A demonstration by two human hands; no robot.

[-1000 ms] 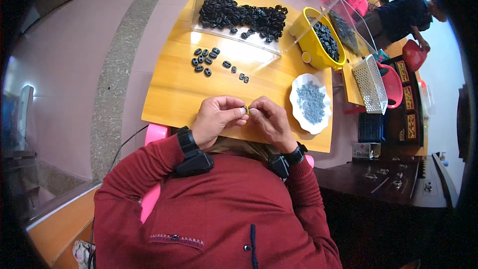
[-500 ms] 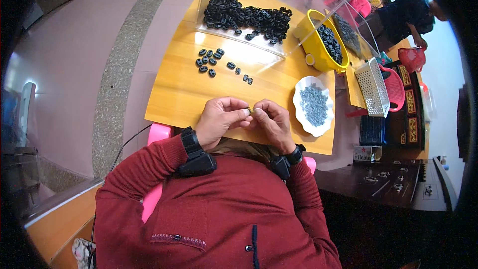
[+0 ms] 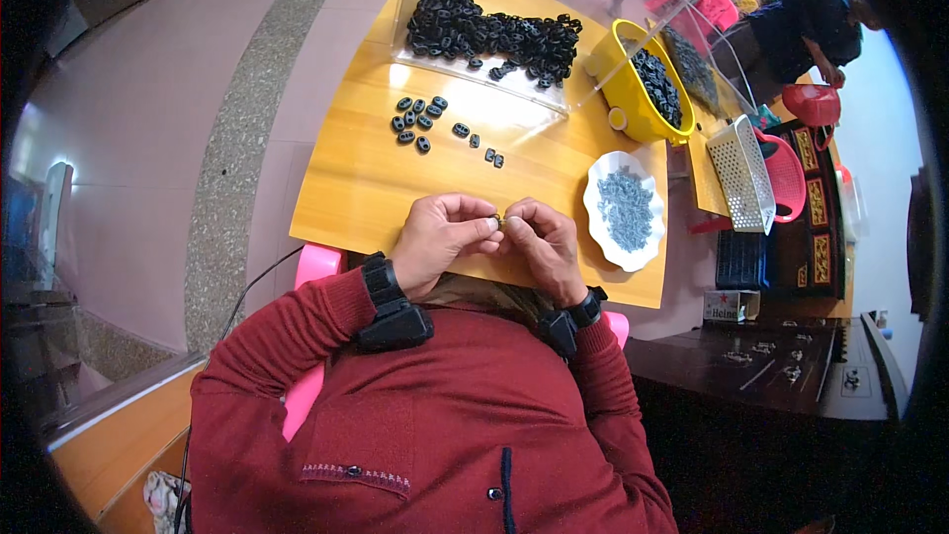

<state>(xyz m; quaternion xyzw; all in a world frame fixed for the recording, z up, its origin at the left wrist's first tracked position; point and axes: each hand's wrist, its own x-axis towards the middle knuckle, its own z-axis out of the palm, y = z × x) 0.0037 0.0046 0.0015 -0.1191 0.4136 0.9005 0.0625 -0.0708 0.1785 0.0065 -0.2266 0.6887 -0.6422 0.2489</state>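
Our left hand (image 3: 442, 240) and right hand (image 3: 542, 245) curled narrow, fingertips pinching one tiny part (image 3: 500, 224) between them over the wooden table (image 3: 356, 188), loose black pieces (image 3: 423, 122) at eleven o'clock, white dish (image 3: 625, 212) of grey bits at three o'clock.

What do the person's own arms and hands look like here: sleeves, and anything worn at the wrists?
Both arms wear long dark red knitted sleeves with ribbed cuffs. The left hand and right hand are bare, with no gloves. A chunky black strapped wrist device sits at the left wrist, and a smaller black wrist band at the right.
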